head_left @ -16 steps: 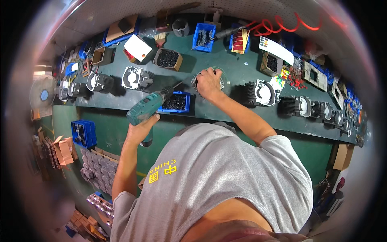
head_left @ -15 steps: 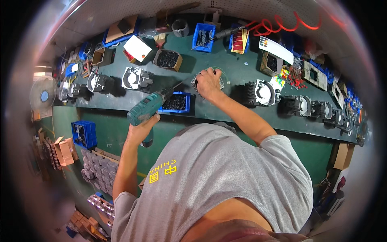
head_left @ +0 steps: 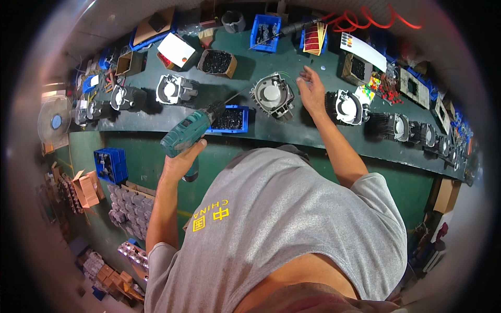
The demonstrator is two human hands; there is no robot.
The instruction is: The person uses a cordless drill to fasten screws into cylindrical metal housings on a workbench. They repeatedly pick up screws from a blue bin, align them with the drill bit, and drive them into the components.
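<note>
My left hand (head_left: pixel 183 159) is wrapped around the handle of a teal cordless drill (head_left: pixel 187 131), whose long bit points up and to the right over the workbench. In front of me a round, finned metal housing (head_left: pixel 272 94) lies on the bench, its hollow side with a white disc inside facing up. A thin wire curves from its upper edge. Just right of this housing hovers my right hand (head_left: pixel 311 93), fingers loosely stretched out and nothing seen in them. Close to the drill's front is a blue bin (head_left: pixel 245 119) filled with small black parts.
Similar finned housings (head_left: pixel 172 90) stand left, and more housings (head_left: pixel 348 108) stand right. Behind are a cardboard box of black parts (head_left: pixel 218 62), a blue bin of screws (head_left: pixel 265 34), a dark power tool (head_left: pixel 292 27) and a red coiled hose (head_left: pixel 365 21). Red parts (head_left: pixel 389 95) lie at right.
My right hand has lifted off the middle housing and moved right, uncovering its inside. The drill stays in my left hand, shifted slightly left. The view has tilted a little.
</note>
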